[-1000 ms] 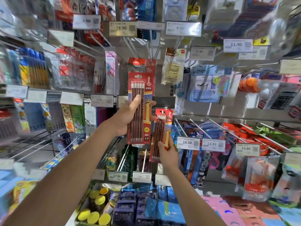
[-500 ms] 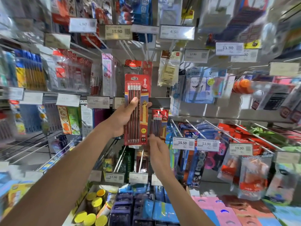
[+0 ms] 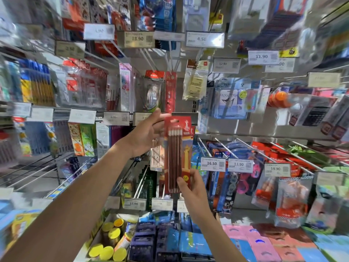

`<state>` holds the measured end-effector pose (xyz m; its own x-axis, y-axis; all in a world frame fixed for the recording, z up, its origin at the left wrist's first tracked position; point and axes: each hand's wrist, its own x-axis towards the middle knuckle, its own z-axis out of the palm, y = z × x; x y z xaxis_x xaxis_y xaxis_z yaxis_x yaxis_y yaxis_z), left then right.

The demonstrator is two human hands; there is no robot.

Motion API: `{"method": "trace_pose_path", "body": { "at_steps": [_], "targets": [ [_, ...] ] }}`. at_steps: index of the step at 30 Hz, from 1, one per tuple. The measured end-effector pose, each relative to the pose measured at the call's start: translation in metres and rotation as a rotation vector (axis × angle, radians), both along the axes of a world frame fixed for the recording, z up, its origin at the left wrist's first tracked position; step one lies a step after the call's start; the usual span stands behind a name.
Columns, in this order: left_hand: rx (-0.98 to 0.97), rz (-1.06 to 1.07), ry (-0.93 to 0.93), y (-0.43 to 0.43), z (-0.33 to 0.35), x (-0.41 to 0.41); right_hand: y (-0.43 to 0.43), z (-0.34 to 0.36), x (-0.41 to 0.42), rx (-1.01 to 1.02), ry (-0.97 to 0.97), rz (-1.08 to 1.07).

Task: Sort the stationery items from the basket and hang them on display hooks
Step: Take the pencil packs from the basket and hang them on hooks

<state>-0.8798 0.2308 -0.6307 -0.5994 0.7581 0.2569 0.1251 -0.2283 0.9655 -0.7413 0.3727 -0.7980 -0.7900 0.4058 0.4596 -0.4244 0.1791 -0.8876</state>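
Observation:
A red pack of brown pencils [image 3: 177,154] stands upright in front of the display hooks. My right hand [image 3: 192,188] grips its lower end, thumb across the front. My left hand [image 3: 145,134] is at the pack's upper left corner with straight fingers that touch its top edge and the thumb raised apart. Another red pencil pack [image 3: 171,91] hangs on a hook right above. The basket is out of view. Blur hides whether a second pack lies behind the one I hold.
Metal hooks [image 3: 221,148] with price tags [image 3: 213,163] jut out to the right, carrying blue and red packs. A clear pack [image 3: 156,157] hangs just left of the pencils. Yellow-lidded jars [image 3: 107,248] and dark boxes fill the shelf below.
The left hand has let go of the large pencil pack and opened at its top. The right hand has moved left and now grips a pack by the bottom. Only one pack shows.

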Motion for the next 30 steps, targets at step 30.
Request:
{"method": "trace_pose_path", "body": {
  "at_steps": [30],
  "targets": [
    [-0.016,-0.033,0.075,-0.002,-0.004,-0.005,0.022,-0.027,-0.015,-0.062,-0.16,-0.165]
  ]
}}
